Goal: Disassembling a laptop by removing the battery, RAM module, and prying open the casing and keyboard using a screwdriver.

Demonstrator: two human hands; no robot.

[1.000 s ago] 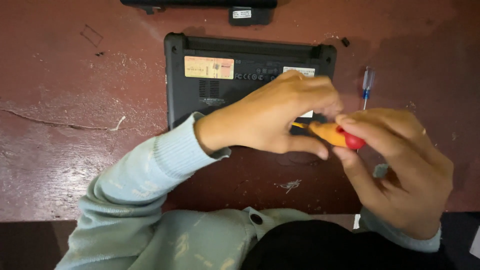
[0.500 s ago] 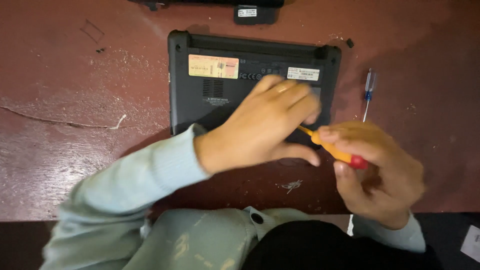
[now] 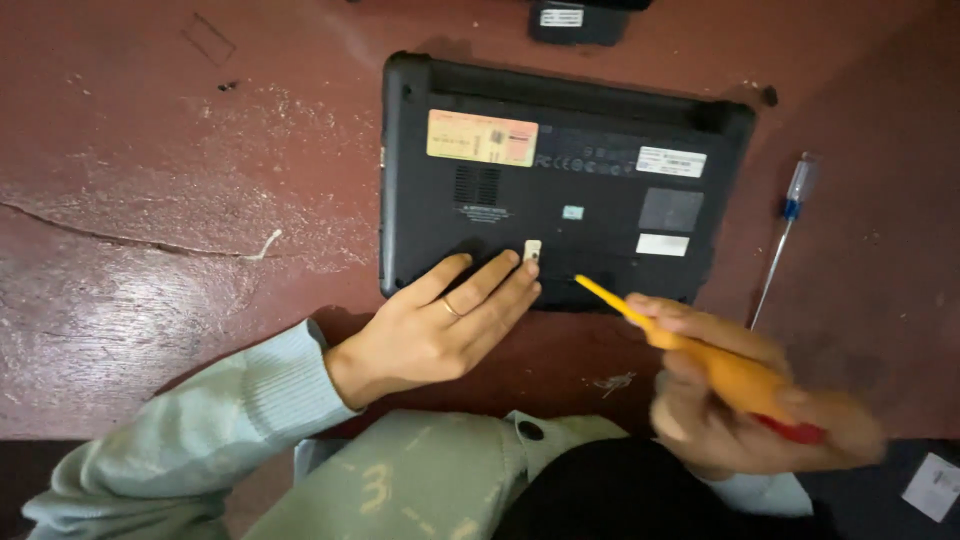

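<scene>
A small black laptop [image 3: 570, 180] lies upside down on a worn reddish-brown table [image 3: 150, 200], its underside bearing several stickers. My left hand [image 3: 440, 325] rests flat on the laptop's near edge, fingers spread, with a ring on one finger. My right hand [image 3: 750, 400], blurred, grips an orange-handled screwdriver [image 3: 700, 350] with a red end. Its yellow tip points up and left at the laptop's near edge, just right of my left fingertips. Pale green sleeves cover both forearms.
A second screwdriver [image 3: 785, 235] with a clear and blue handle lies on the table right of the laptop. A small black device [image 3: 580, 20] sits at the far edge. A white scrap [image 3: 262, 245] lies left of the laptop, and a white paper [image 3: 935, 485] lies at the bottom right.
My left hand has slid left and flattened on the laptop's near edge, uncovering its underside. My right hand has drawn back toward me with the screwdriver. The view has moved closer.
</scene>
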